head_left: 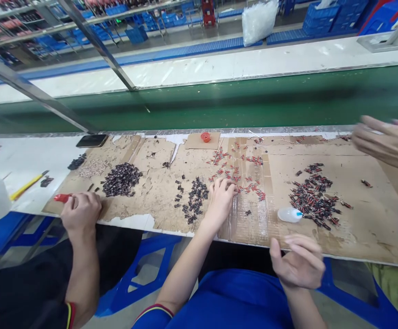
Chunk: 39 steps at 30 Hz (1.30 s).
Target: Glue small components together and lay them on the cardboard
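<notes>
From where I stand, I see wide brown cardboard (373, 224). Near its front edge, the right hand (300, 261) is half curled, thumb well apart from fingers. The left hand (222, 195) is at the small red parts (254, 160) on this cardboard; whether it pinches one, I cannot tell.

Slender red pieces (236, 170) are strewn in loose clusters, pointing every way, across brown cardboard (166, 192).

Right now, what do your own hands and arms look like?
The left hand and right hand wear no gloves, and no watch or bracelet shows on either wrist. The left forearm comes out of a short blue sleeve edged with red and yellow bands.
</notes>
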Available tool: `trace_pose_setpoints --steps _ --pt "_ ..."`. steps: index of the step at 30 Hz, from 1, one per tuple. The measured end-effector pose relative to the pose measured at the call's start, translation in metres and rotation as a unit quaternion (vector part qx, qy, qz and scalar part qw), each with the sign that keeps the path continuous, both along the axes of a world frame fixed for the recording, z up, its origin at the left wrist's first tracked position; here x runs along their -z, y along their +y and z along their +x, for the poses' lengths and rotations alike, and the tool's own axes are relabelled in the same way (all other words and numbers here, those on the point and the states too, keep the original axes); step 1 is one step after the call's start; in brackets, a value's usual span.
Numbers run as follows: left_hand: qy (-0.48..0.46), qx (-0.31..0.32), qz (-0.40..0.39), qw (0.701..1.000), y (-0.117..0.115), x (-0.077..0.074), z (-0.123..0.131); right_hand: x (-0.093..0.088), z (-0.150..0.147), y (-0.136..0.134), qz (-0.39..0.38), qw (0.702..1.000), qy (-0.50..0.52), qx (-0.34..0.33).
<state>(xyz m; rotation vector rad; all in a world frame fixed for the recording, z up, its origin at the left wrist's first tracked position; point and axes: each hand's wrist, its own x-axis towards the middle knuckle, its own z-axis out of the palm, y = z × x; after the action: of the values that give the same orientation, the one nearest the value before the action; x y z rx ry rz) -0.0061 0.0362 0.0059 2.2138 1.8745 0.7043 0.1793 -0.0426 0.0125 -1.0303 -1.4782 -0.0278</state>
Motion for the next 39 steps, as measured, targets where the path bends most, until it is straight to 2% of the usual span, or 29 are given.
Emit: trace_pose_setpoints --steps 4,7,12,16,19,21,23,27,31,35,39 --pt "0.020 0.008 -0.012 1.000 0.004 -0.005 -0.001 -0.007 -0.028 0.000 -0.107 0.990 -0.013 -0.087" --pt "0.011 0.017 -0.023 1.000 0.003 -0.010 0.001 -0.006 -0.039 0.009 -0.185 0.976 0.034 -0.106" --pt "-0.139 0.048 -0.015 0.989 -0.017 -0.018 0.010 -0.001 -0.044 0.024 -0.315 0.925 0.177 -0.116" --pt "-0.235 0.090 -0.012 0.968 -0.038 -0.022 0.014 -0.001 -0.049 0.028 -0.340 0.888 0.284 -0.126" --pt "-0.276 0.070 -0.020 0.958 -0.048 -0.021 0.014 -0.001 -0.048 0.026 -0.338 0.879 0.307 -0.140" --pt "-0.261 0.045 -0.032 0.964 -0.051 -0.017 0.015 0.001 -0.045 0.022 -0.351 0.874 0.308 -0.138" --pt "-0.208 0.020 -0.035 0.977 -0.054 -0.011 0.017 0.005 -0.041 0.017 -0.367 0.877 0.287 -0.122" --pt "-0.130 -0.012 -0.030 0.991 -0.057 0.000 0.024 0.009 -0.031 0.007 -0.359 0.912 0.175 -0.094" --pt "-0.155 0.009 -0.031 0.987 -0.055 0.004 0.026 0.009 -0.025 0.004 -0.344 0.930 0.088 -0.097" --pt "-0.197 0.029 -0.045 0.979 -0.054 0.000 0.019 0.012 -0.025 0.005 -0.364 0.921 0.108 -0.084" --pt "-0.211 0.046 -0.047 0.975 -0.058 -0.007 0.014 0.007 -0.024 0.008 -0.368 0.917 0.097 -0.124"
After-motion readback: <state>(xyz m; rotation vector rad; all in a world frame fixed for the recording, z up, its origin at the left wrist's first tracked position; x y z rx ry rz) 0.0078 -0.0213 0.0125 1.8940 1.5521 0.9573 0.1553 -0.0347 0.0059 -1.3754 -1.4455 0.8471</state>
